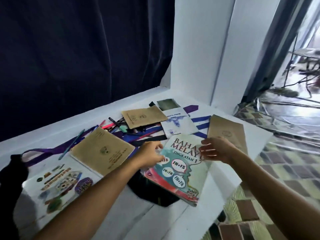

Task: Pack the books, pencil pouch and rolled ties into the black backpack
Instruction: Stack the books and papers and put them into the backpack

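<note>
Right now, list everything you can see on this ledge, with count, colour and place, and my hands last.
Bahasa Melayu textbook: one, teal and pink, front centre, over a black object.
Brown exercise books: three; left, back centre, right.
White booklet: one, blue print, back centre.
Illustrated book: one, white, multicoloured, front left.
Pens: several, mixed colours, loose at back left.
Ties: purple and blue strips, unrolled, under the books.
Curtain: one, dark navy, behind.
Left hand: fingers at the textbook's left edge.
Right hand: above its top right corner.
</note>
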Demonstrator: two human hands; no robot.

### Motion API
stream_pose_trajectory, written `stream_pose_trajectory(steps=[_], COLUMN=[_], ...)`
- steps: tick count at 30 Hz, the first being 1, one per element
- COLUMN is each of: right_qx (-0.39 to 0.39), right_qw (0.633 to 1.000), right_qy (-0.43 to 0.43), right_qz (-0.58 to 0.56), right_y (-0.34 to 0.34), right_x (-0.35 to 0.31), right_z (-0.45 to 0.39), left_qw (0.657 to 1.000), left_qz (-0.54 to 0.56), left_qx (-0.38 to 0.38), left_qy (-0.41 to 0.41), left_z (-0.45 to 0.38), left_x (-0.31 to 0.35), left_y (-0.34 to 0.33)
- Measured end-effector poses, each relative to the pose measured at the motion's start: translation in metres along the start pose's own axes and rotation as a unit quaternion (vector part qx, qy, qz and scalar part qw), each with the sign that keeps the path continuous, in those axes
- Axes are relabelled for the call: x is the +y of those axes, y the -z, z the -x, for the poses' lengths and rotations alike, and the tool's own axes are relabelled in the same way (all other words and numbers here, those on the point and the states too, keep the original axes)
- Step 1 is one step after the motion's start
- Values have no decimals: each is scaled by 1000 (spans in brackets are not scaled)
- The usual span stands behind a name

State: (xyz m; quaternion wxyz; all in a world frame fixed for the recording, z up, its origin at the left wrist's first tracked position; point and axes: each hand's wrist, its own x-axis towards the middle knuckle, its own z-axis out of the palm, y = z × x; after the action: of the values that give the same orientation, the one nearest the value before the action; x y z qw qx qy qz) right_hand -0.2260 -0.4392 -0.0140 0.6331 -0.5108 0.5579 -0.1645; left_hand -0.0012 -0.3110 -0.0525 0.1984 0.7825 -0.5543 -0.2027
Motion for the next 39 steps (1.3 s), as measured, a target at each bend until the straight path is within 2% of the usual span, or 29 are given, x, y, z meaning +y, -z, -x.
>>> stream_pose_trajectory(steps=[3,8,12,14,18,21,25,28,34,39], right_qx=[36,22,12,4,15,50,29,-75,-369,-476], right_qw=[999,999,999,1000,997,978,940,927,893,847], right_qy=[3,-11,-10,-12,14,137,274,293,188,145], right_qz=[28,41,30,28,75,147,202,223,178,186], right_y=[28,39,43,48,54,57,59,66,77,49], right_x=[11,26,27,27,26,15,-14,-39,-84,-106], right_z=[-15,-33,-40,-42,-41,-41,-31,-18,7,32], left_qw=[998,995,972,956,954,963,961,936,929,934], left_qz=[-20,24,142,218,254,237,269,350,361,346], left_qx=[27,44,54,46,48,72,63,8,-20,-36], left_qy=[50,87,179,192,150,102,20,-31,-83,-84], left_z=[-30,-59,-73,-79,-83,-77,-62,-43,-14,6], left_x=[11,19,27,28,40,61,90,108,137,132], left_y=[-29,-50,-46,-43,-39,-32,-11,10,65,126])
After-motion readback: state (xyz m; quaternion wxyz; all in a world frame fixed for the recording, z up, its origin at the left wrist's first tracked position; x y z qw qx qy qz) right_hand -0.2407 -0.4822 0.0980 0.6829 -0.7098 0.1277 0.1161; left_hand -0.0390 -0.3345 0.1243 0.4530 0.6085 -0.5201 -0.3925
